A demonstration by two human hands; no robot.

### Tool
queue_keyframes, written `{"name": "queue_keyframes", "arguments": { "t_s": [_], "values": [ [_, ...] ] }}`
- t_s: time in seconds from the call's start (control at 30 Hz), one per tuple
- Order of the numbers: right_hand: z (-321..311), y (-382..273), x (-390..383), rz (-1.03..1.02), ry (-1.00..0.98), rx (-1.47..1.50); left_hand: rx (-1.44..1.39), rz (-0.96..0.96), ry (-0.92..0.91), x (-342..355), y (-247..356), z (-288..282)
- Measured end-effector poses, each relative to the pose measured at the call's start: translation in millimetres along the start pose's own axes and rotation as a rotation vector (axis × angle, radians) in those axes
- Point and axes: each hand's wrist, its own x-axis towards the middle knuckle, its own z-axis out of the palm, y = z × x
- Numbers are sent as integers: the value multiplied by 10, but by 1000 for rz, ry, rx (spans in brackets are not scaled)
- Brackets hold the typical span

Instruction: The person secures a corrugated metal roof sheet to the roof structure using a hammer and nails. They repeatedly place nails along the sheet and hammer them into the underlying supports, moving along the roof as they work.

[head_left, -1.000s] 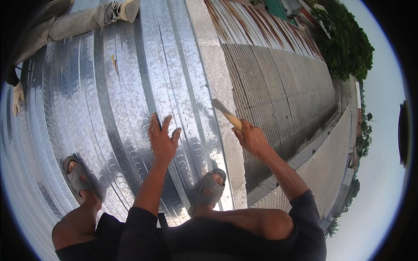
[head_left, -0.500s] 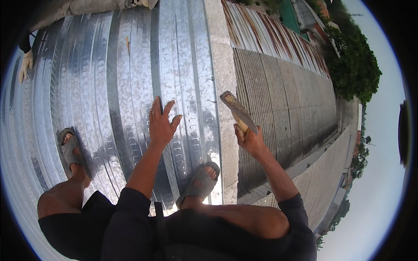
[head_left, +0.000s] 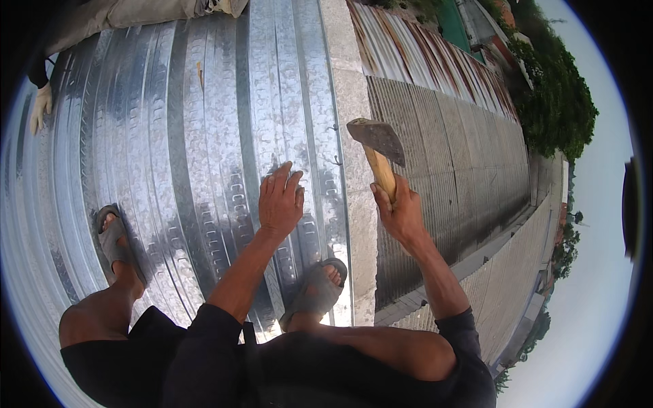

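Note:
My right hand is wrapped round the wooden handle of a hatchet. Its dark metal head points up and away, above the line where the concrete wall top meets the lower roof. My left hand is open, palm down, with its fingers reaching forward over the shiny ribbed metal sheet; whether it presses on the metal I cannot tell. Two small dark bent wires stick up near the sheet's right edge, forward of my left hand.
My sandalled feet stand on the sheet. A pale concrete wall top runs along its right edge. Beyond lies a lower corrugated roof and a rusty one. At the far left is another person's gloved hand. A grey cloth-like bundle lies at the back.
My left hand has shifted right, its fingers drawn closer together. My right hand has turned the hatchet so its head's broad side shows, raised slightly.

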Motion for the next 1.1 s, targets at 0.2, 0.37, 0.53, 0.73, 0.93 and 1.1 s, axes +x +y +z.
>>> {"name": "queue_keyframes", "arguments": {
  "t_s": [0.2, 0.37, 0.53, 0.73, 0.93, 1.1],
  "values": [
    [68, 247, -231, 148, -14, 119, -507, -501, -77, 569, 714, 646],
    [66, 651, -536, 302, -27, 155, -612, -400, -10, 759, 592, 966],
    [200, 904, -746, 487, -41, 275, -577, -370, 65, 715, 673, 1054],
    [217, 904, -601, 349, -53, 197, -707, -566, 198, 743, 674, 1177],
    [84, 852, -460, 304, -63, 198, -635, -411, 173, 651, 685, 1166],
    [-9, 629, -232, 179, -83, 153, -740, -574, 219, 698, 679, 1250]
  ]
}}
